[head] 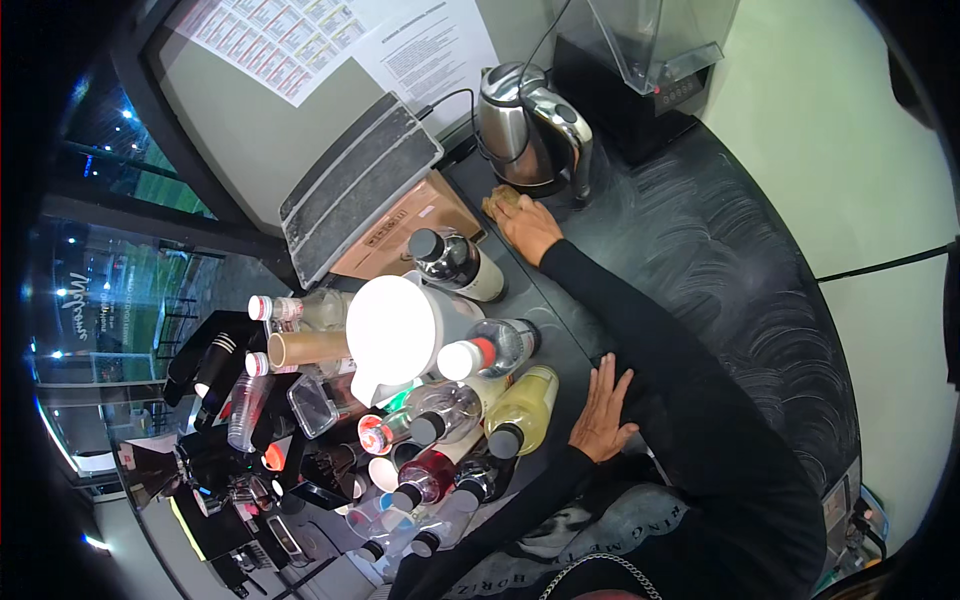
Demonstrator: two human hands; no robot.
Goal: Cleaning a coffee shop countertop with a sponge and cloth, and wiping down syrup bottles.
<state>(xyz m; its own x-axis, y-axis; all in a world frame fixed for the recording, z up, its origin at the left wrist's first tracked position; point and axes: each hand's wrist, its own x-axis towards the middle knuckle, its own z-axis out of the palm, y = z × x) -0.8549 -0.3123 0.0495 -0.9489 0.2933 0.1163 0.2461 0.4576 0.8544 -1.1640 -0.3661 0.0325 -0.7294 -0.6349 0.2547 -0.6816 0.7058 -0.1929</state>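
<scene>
My right hand [529, 227] presses a brownish cloth or sponge [501, 199] onto the dark countertop [720, 300], just in front of a stainless steel electric kettle [517, 131]. Its fingers are closed over the cloth. Flat near the counter's front edge lies my left hand [602, 412], fingers spread and holding nothing. Beside it stands a bottle of yellow liquid [525, 405]. Pale curved smears cover the countertop to the right of my right arm.
Clustered on the left are a white plastic pitcher [394, 330], a dark bottle [457, 262], a clear bottle with a white cap [510, 346] and a red-liquid bottle [427, 476]. A cardboard box [412, 225] leans near the wall. A black appliance [622, 97] stands behind the kettle.
</scene>
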